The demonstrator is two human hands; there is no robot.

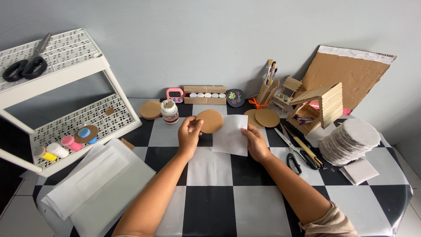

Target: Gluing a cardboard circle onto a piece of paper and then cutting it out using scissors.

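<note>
Currently: left hand pinches cardboard disc | right hand grips white sheet | risk: disc may slip, striking paint jar at 10 o'clock.

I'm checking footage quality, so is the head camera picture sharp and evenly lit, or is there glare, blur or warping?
Head view: soft, even light and faint shadows; left hand, brown disc, right hand and white sheet are sharp; mild sheen on the checkered table; wide-lens bending at the white rack and edges.
</note>
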